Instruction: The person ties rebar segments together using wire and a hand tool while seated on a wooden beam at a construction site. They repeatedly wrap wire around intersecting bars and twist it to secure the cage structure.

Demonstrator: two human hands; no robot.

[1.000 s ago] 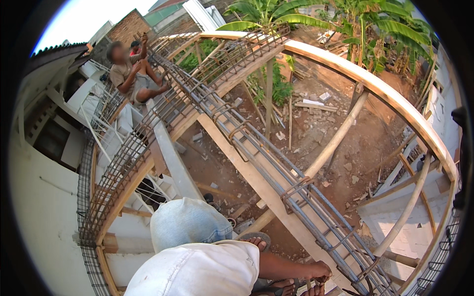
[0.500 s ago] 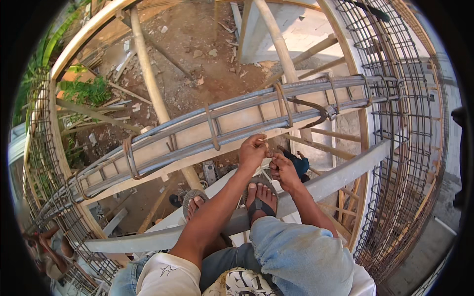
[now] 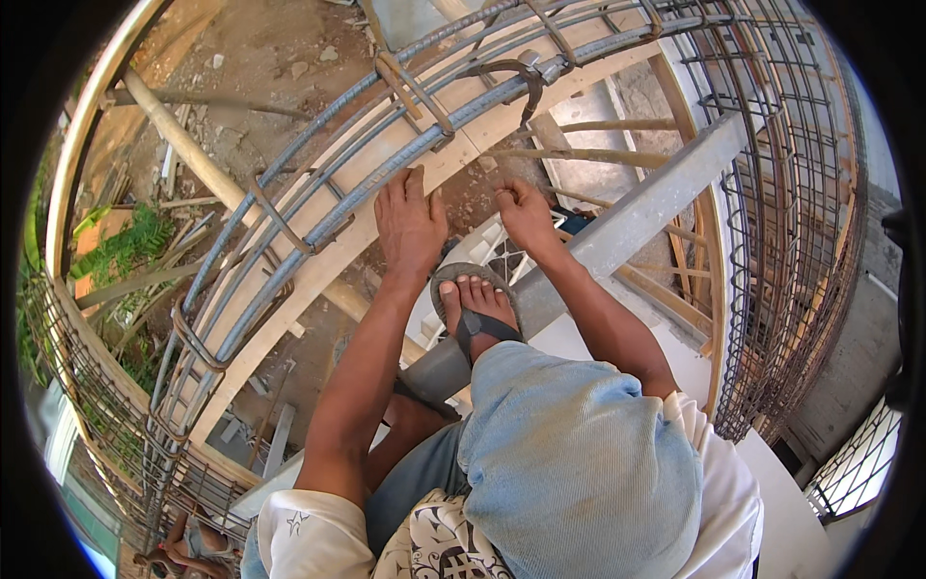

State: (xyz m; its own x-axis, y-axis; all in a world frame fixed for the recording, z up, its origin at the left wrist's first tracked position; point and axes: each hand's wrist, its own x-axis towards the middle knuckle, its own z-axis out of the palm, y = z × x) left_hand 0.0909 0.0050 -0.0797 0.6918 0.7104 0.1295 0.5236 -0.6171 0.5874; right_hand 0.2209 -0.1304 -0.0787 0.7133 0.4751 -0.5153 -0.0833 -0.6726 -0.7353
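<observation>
My left hand (image 3: 410,227) is open, its fingers stretched out over the edge of a wooden formwork board (image 3: 458,145). It is just below a long rebar cage (image 3: 338,212) tied with bent stirrups (image 3: 280,217). To its right, my right hand (image 3: 528,220) is closed with curled fingers; whatever it may hold is too small or hidden to make out. A dark pair of pincers (image 3: 531,87) hangs on the cage's near bar, above my right hand. My sandalled foot (image 3: 480,309) rests on a grey beam (image 3: 617,227) beneath my hands.
Upright rebar mesh (image 3: 772,193) stands at the right, with more mesh (image 3: 106,405) at the left. Wooden props (image 3: 183,145) slant down to the debris-strewn ground (image 3: 280,58) far below. Another person (image 3: 198,540) is at the lower left.
My hands, together before, have come apart. My left hand has opened and moved left to the board; my right hand remains closed. The view has turned and shifted, bringing the cage nearer.
</observation>
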